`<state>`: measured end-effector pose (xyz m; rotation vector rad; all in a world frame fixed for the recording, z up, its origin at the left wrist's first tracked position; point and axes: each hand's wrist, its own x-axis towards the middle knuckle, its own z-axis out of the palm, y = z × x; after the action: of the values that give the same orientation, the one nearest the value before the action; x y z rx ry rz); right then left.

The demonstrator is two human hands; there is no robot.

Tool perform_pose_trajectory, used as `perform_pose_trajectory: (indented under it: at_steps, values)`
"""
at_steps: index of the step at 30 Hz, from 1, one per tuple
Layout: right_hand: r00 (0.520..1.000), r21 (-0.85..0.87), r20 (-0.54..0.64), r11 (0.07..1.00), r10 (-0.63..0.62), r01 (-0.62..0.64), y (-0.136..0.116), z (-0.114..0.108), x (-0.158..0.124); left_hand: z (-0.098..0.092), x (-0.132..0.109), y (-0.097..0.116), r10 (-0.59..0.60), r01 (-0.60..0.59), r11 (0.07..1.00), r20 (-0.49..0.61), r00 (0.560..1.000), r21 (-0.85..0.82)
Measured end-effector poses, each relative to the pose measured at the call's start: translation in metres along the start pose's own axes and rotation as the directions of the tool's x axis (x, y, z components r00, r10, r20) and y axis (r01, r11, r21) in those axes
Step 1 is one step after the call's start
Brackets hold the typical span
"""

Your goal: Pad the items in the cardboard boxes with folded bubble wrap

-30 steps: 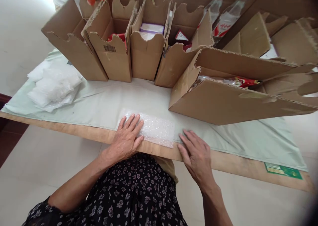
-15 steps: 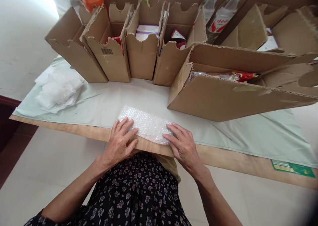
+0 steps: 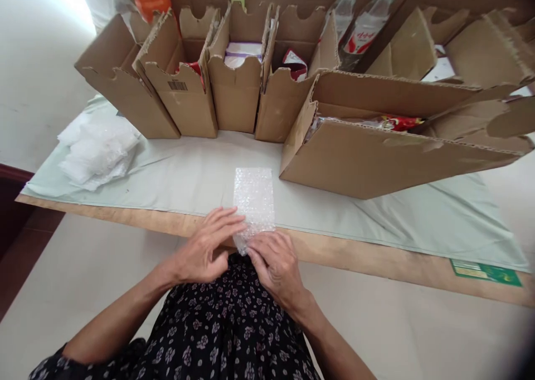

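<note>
A small bubble-wrap bag (image 3: pixel 253 197) lies lengthwise on the pale green cloth (image 3: pixel 188 174), its near end hanging over the wooden table edge (image 3: pixel 334 252). My left hand (image 3: pixel 207 246) and my right hand (image 3: pixel 273 263) both pinch that near end, fingers closed on it, just over my dark flowered dress.
A pile of more bubble wrap (image 3: pixel 98 149) sits at the left of the cloth. Several open cardboard boxes (image 3: pixel 236 90) with packets stand in a row at the back. A long cardboard box (image 3: pixel 388 151) lies to the right. Bottles (image 3: pixel 363 23) lean behind. A green sticker (image 3: pixel 485 271) marks the table edge.
The bubble-wrap bag was turned from lying sideways to pointing away from me. Both hands drew together from its flat surface to grip its near end.
</note>
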<state>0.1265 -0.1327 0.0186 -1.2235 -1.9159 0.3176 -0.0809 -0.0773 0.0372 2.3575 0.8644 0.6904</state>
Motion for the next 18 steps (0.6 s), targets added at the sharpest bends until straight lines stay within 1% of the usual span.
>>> perform_pose_trajectory:
  at_steps: [1,2,4,5,7,9,10,11,12,13,15,16,18]
  values:
    - [1.0,0.029,0.025,1.0,0.008,-0.009,0.002,-0.001,0.005,0.003,-0.005,0.005,-0.018,0.017,0.999,-0.015,1.0,-0.048]
    - [0.999,0.052,0.047,0.998,0.014,-0.016,0.005,-0.003,0.01,0.006,-0.009,0.009,-0.046,0.041,0.996,-0.053,0.998,-0.079]
    - [0.998,0.07,0.055,0.997,0.025,-0.029,0.009,-0.009,0.018,0.016,-0.009,0.011,-0.143,0.127,0.986,-0.162,0.976,-0.11]
    - [0.999,0.062,0.028,0.998,0.033,-0.035,0.011,-0.012,0.02,0.02,-0.007,0.01,-0.207,0.185,0.976,-0.219,0.953,-0.119]
    - [0.996,0.004,-0.088,1.0,0.027,-0.027,0.015,-0.02,0.021,0.027,-0.001,0.007,-0.323,0.297,0.946,-0.31,0.894,-0.13]
    - [0.977,-0.085,-0.211,0.996,-0.03,0.012,0.016,-0.026,0.017,0.032,0.005,0.003,-0.375,0.356,0.927,-0.369,0.85,-0.121]
    - [0.971,-0.129,-0.228,0.991,-0.069,0.041,0.017,-0.027,0.015,0.033,0.007,0.002,-0.373,0.362,0.926,-0.387,0.843,-0.105]
    - [0.974,-0.168,-0.203,0.983,-0.104,0.07,0.018,-0.027,0.012,0.034,0.009,0.001,-0.36,0.358,0.93,-0.396,0.845,-0.081]
    - [0.982,-0.198,-0.141,0.976,-0.123,0.094,0.018,-0.026,0.009,0.035,0.01,0.001,-0.339,0.349,0.936,-0.403,0.85,-0.052]
    - [0.99,-0.22,-0.056,0.969,-0.127,0.112,0.02,-0.023,0.007,0.036,0.01,0.001,-0.315,0.338,0.941,-0.411,0.856,-0.018]
    - [0.99,-0.251,0.097,0.959,-0.107,0.128,0.024,-0.016,0.006,0.035,0.009,0.001,-0.272,0.324,0.944,-0.42,0.866,0.057]
    - [0.986,-0.26,0.14,0.957,-0.095,0.129,0.026,-0.013,0.007,0.035,0.008,0.002,-0.255,0.324,0.941,-0.424,0.869,0.097]
    - [0.981,-0.247,0.17,0.96,-0.09,0.131,0.032,-0.01,0.012,0.032,0.004,0.006,-0.218,0.308,0.938,-0.421,0.881,0.16]
